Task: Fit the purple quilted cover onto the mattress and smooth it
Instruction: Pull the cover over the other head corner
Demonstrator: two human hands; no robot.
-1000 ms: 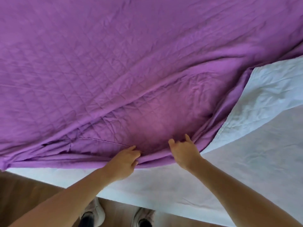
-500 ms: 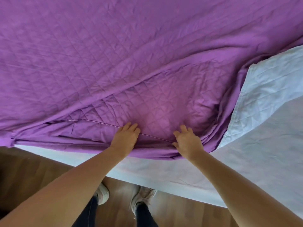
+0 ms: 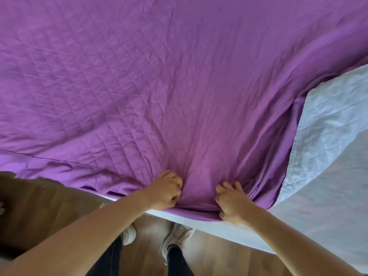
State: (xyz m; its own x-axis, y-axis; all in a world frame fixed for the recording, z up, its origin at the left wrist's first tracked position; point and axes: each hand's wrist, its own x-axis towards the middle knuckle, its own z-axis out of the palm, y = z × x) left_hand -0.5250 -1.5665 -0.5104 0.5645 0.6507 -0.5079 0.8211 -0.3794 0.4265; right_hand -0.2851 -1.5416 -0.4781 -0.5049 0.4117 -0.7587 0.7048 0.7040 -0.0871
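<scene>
The purple quilted cover lies spread over most of the bed, soft matte cloth stitched in a diamond grid and rumpled with shallow creases. Its near hem runs left to right along the mattress's near edge, and a thin seam line follows it on the left. The cloth runs out of sight at the top and left, so I cannot tell which way its long axis lies.

The left hand and the right hand sit close together at that hem. Each has its fingers curled tight into a bunch of the purple cloth, and tight folds fan away from both grips toward the far side.

On the right the cover stops at a slanting edge, baring a white quilted pad, crinkled, with a stitched border. Below the pad shows the smoother white mattress, its edge a pale band under the hands.

Beneath is a brown wooden plank floor. The person stands right against the bed in worn white sneakers and dark trousers.
</scene>
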